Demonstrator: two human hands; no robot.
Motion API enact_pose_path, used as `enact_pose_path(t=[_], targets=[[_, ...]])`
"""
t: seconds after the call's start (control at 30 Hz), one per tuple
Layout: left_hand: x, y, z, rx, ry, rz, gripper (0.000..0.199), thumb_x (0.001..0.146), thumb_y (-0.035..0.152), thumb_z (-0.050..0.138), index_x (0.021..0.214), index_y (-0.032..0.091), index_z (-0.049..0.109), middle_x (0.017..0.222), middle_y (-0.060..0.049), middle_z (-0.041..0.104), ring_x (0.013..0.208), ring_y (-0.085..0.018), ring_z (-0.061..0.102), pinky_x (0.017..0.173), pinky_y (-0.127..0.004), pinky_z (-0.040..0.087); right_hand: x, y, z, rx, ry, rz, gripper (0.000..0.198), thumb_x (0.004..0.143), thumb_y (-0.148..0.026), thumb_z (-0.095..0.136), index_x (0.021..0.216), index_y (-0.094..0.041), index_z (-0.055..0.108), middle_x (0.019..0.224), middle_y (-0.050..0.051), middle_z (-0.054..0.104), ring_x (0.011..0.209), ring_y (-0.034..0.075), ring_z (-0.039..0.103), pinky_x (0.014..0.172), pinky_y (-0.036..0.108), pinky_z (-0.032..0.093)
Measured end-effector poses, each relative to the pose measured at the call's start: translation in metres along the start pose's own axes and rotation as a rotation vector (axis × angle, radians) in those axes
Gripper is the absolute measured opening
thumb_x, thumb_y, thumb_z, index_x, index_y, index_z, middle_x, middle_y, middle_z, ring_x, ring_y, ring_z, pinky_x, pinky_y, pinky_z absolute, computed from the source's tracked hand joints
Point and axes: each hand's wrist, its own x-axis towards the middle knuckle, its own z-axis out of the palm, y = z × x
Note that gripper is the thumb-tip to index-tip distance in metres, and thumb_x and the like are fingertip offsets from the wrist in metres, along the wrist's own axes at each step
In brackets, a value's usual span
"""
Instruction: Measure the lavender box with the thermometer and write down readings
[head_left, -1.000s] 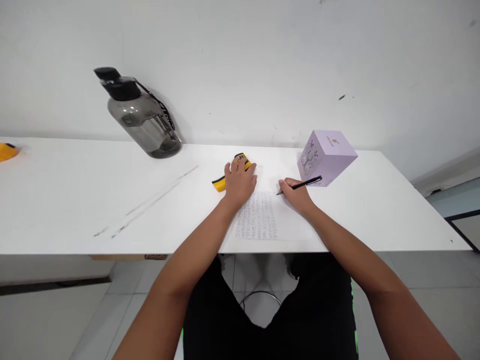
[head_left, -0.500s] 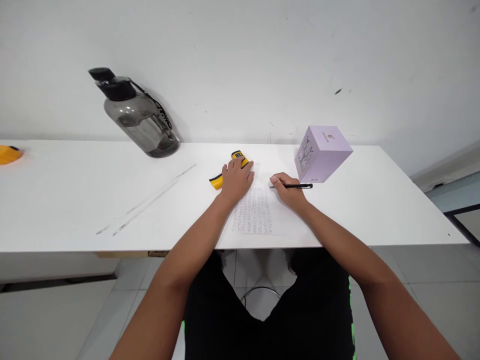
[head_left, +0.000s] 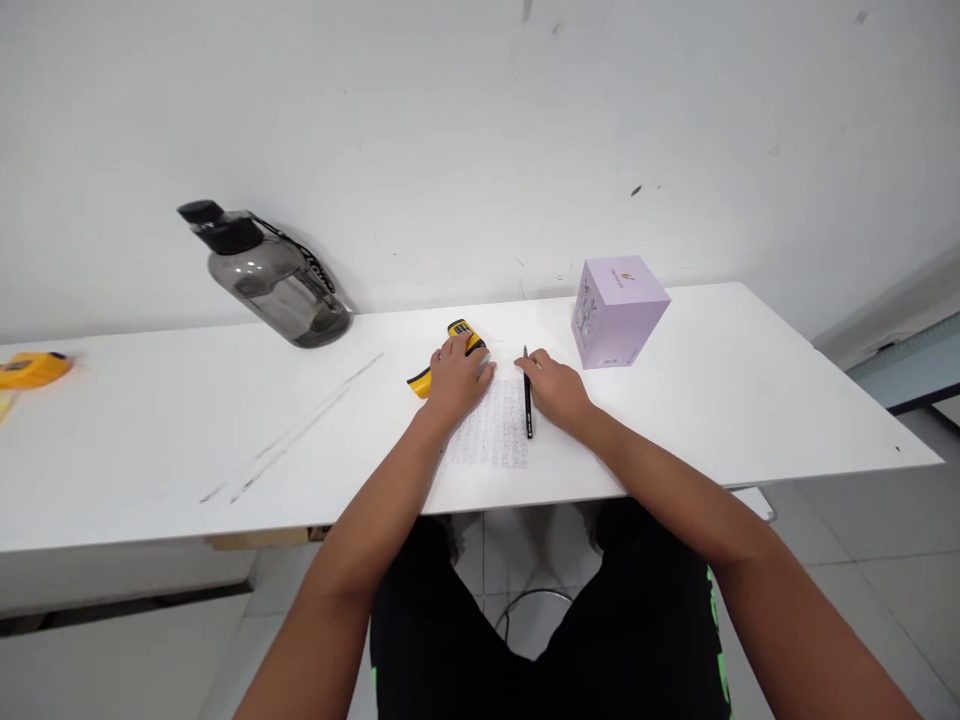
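Observation:
A sheet of paper point(head_left: 487, 440) covered in rows of small handwriting lies near the front edge of the white table. My left hand point(head_left: 459, 378) lies palm down with fingers spread over a yellow-and-black handheld device point(head_left: 421, 383) and the top left of the sheet. That device is partly hidden under the fingers, so its exact kind does not show. My right hand point(head_left: 556, 388), right of the writing, is closed on a black pen point(head_left: 529, 415). The pen lies lengthwise, its pale tip pointing to the wall and its other end toward me.
A grey see-through water bottle point(head_left: 281, 295) with a black lid stands back left by the wall. A lilac box point(head_left: 626, 315) stands behind and right of my right hand. Another yellow device point(head_left: 34, 370) lies at the far left. Dark streaks point(head_left: 300, 425) mark the table point(head_left: 750, 400).
The pen has swung from lying sideways, end to the right, to pointing away from me. My right hand has shifted slightly left. My left hand stays on the device; the view has tilted.

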Motion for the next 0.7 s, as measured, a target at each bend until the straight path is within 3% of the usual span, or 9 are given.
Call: enact_pose_path(t=[0.17,0.23,0.3,0.37,0.47,0.57,0.7], targets=[[-0.004,0.004,-0.002,0.072,-0.045,0.025,0.030,0.095,0.038,0.058,0.115,0.023,0.073,0.161,-0.018,0.043,0.148,-0.039,0.039,0.116,-0.061,0.035,-0.005,0.009,-0.008,0.085,-0.015,0.088,0.053,0.093,-0.005,0.038,0.136,-0.021,0.063,0.114,0.012,0.065,0.069,0.019,0.056,0.059,0.032,0.036],[-0.005,0.005,-0.003,0.079,-0.065,0.017,0.029,0.095,0.039,0.058,0.112,0.022,0.073,0.162,-0.018,0.041,0.149,-0.039,0.038,0.116,-0.059,0.036,-0.006,0.012,-0.016,0.126,0.100,0.096,0.050,0.096,-0.009,0.035,0.133,-0.022,0.067,0.114,0.013,0.066,0.077,0.020,0.059,0.068,0.034,0.043],[-0.004,0.005,-0.004,0.072,-0.066,0.008,0.028,0.095,0.040,0.058,0.109,0.021,0.073,0.162,-0.017,0.042,0.148,-0.038,0.039,0.116,-0.057,0.036,-0.006,0.019,-0.026,0.141,0.268,0.143,0.048,0.101,-0.015,0.032,0.130,-0.022,0.069,0.117,0.014,0.066,0.095,0.025,0.063,0.086,0.042,0.047],[-0.003,0.005,-0.004,0.057,-0.049,0.003,0.027,0.095,0.039,0.056,0.108,0.022,0.072,0.160,-0.015,0.044,0.147,-0.036,0.041,0.117,-0.055,0.037,-0.006,0.029,-0.033,0.117,0.476,0.270,0.043,0.104,-0.025,0.034,0.130,-0.024,0.067,0.127,0.016,0.061,0.118,0.033,0.058,0.104,0.057,0.041],[-0.001,0.003,-0.006,0.033,-0.012,-0.011,0.025,0.095,0.037,0.055,0.111,0.024,0.068,0.156,-0.012,0.051,0.144,-0.033,0.045,0.118,-0.053,0.035,-0.005,0.051,-0.036,0.059,0.731,0.443,0.044,0.100,-0.040,0.045,0.141,-0.026,0.055,0.153,0.018,0.039,0.147,0.045,0.031,0.113,0.075,0.025],[0.001,0.000,-0.009,0.012,0.006,-0.028,0.027,0.094,0.036,0.054,0.117,0.023,0.064,0.147,-0.013,0.059,0.141,-0.031,0.048,0.118,-0.050,0.036,-0.003,0.068,-0.030,0.092,0.761,0.511,0.073,0.094,-0.055,0.054,0.157,-0.027,0.031,0.165,0.020,0.010,0.155,0.051,0.006,0.109,0.083,0.023],[0.001,-0.003,-0.015,0.009,0.058,-0.107,0.041,0.093,0.038,0.054,0.130,0.021,0.058,0.146,-0.014,0.059,0.149,-0.035,0.037,0.119,-0.050,0.034,0.001,0.073,-0.016,0.198,0.724,0.557,0.100,0.088,-0.065,0.057,0.163,-0.027,0.004,0.167,0.022,-0.012,0.156,0.050,-0.003,0.107,0.082,0.029]])
